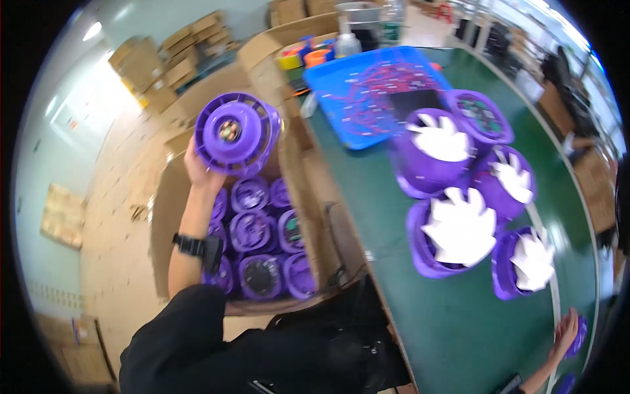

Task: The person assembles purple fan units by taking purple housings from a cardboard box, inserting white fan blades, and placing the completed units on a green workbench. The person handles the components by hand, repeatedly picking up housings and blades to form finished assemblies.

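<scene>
My left hand [201,167] is closed on the edge of a round purple fan housing [213,134]. The housing has a slotted outer ring and a hub with copper-coloured windings in its middle. It is held up over an open cardboard box [300,197]. Inside the box, several purple housings [249,230] stand in rows, some with dark or green parts showing. At the far lower right, my right hand [564,333] has its fingers closed against the edge of a small purple part [577,338] on the green worktable [387,289]. That part is mostly cut off by the view's rim.
Purple housings with white fan blades [459,226] stand on the table, beside one with a circuit board [482,115]. A blue tray [357,141] holds pink-red wires and a dark pad. Tape rolls [316,58] and a bottle [348,43] stand behind. Cardboard boxes [190,46] are stacked at the back left.
</scene>
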### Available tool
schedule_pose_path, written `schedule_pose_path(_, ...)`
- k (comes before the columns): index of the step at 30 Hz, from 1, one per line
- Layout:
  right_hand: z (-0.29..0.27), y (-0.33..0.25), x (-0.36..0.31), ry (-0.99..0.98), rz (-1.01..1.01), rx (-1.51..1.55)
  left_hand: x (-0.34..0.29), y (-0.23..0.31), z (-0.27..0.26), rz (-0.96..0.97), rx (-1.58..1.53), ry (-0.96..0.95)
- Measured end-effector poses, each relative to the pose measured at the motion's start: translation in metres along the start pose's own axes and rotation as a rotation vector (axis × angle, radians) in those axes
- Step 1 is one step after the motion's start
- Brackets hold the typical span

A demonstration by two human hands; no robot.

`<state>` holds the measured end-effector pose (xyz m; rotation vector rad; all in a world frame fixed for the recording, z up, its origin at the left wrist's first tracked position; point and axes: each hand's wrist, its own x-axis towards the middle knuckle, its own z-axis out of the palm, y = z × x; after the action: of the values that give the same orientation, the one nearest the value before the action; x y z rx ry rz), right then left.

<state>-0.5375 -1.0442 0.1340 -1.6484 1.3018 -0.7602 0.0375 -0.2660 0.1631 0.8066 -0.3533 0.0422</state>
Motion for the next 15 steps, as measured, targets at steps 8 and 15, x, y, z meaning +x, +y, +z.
schedule_pose_path(8,0.160,-0.185,-0.158,-0.488,-0.660,-0.167,-0.068,-0.127,0.144,-0.656,0.083,-0.158)
schedule_pose_path(15,0.175,-0.202,-0.225,-1.448,-0.572,-0.051,-0.146,-0.213,0.253,-1.195,0.050,-0.668)
